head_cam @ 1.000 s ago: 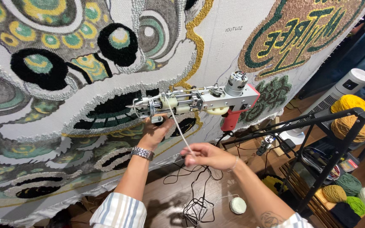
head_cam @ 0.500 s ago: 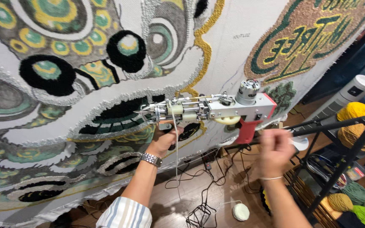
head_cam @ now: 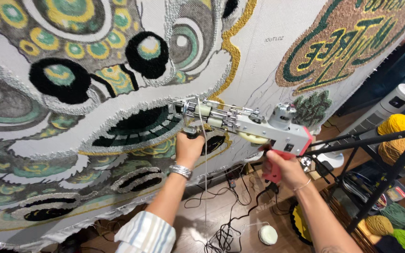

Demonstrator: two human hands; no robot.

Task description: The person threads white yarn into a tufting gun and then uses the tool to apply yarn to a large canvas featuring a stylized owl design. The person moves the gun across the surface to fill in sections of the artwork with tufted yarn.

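A big stretched tufting cloth (head_cam: 118, 117) fills our view, with a wooden floor below it strewn with black cables (head_cam: 221, 220).

Our left hand (head_cam: 188, 147) is closed around the front grip of the tufting gun (head_cam: 244, 124), and our right hand (head_cam: 282, 168) is wrapped around its red rear handle, so the gun is held level between both hands with its needle end pointing left at the cloth, close to or touching it. A pale yarn strand (head_cam: 205, 164) hangs from the gun down toward the floor.

Around the gun, much of the pattern already stands in pile: black and green ovals, yellow-green rings, a gold outline. To the upper right, plain white backing (head_cam: 258, 61) is untufted yet, so we judge the rug well advanced but unfinished. Farther right a black rack (head_cam: 376, 145) carries mustard yarn cones (head_cam: 399, 140), with green balls (head_cam: 394, 215) lower down, near a white tower fan (head_cam: 380, 112).
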